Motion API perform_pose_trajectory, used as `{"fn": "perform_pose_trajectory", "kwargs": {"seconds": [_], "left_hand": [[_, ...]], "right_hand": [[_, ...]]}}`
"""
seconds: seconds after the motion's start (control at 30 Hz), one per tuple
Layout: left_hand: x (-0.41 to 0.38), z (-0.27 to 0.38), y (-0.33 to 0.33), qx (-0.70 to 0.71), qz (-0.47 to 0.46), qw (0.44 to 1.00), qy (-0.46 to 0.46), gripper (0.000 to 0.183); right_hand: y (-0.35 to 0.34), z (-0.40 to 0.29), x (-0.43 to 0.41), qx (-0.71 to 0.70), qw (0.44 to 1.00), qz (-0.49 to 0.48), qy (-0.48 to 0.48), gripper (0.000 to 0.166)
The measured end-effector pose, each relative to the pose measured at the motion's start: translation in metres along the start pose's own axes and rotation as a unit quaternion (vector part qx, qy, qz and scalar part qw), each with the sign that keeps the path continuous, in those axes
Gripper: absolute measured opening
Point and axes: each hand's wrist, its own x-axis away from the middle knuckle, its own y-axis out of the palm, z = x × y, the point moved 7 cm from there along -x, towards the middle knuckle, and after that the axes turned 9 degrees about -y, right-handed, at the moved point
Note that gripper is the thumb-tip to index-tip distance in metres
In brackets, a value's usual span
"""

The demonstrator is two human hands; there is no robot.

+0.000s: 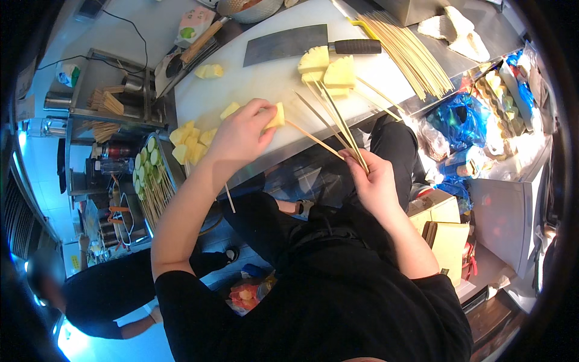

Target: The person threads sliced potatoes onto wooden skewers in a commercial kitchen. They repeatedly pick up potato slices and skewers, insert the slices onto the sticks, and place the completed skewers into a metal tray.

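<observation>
Over the white cutting board [280, 81], my left hand [246, 131] holds a pineapple piece [277, 116] between thumb and fingers. My right hand [372, 174], beyond the board's near edge, grips several bamboo skewers [346, 131]. One of them reaches to the pineapple piece; how far it goes in cannot be told. Skewered pineapple wedges [339, 72] rest on the board, near the handle of a cleaver [289, 43]. More pineapple pieces [192, 142] are heaped by my left forearm, and a single piece [209, 71] lies apart towards the back left.
Loose skewers [402, 50] lie at the right, near a white cloth [457, 34]. A tray of skewered green slices [151, 176] stands at left beside a metal shelf [113, 111]. A person in black [108, 294] is at lower left. Blue plastic bags [463, 120] are at right.
</observation>
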Motion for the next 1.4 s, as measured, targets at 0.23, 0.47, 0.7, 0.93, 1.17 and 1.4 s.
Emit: {"fn": "perform_pose_trajectory", "kwargs": {"seconds": [0.23,0.47,0.7,0.93,1.17,1.4], "left_hand": [[0.006,0.016,-0.001,-0.069,0.056,0.992,0.091,0.028],[0.006,0.018,-0.001,-0.099,0.060,0.986,0.121,0.030],[0.007,0.020,0.001,-0.122,0.052,0.983,0.126,0.036],[0.006,0.014,0.003,-0.101,0.032,0.990,0.097,0.032],[0.006,-0.013,-0.008,-0.031,0.038,0.998,0.050,0.039],[0.006,-0.077,-0.015,-0.101,0.042,0.947,-0.301,0.045]], "right_hand": [[0.002,-0.005,-0.013,0.007,0.999,-0.023,0.025,0.017],[0.014,-0.010,-0.024,0.009,1.000,-0.012,-0.002,0.017],[0.033,-0.006,-0.041,0.002,0.999,-0.035,0.040,0.017],[0.057,-0.011,-0.057,0.000,0.999,-0.024,0.043,0.015],[0.057,-0.006,-0.059,0.002,1.000,-0.013,0.003,0.016],[0.030,-0.004,-0.056,0.020,1.000,-0.014,-0.013,0.017]]}}
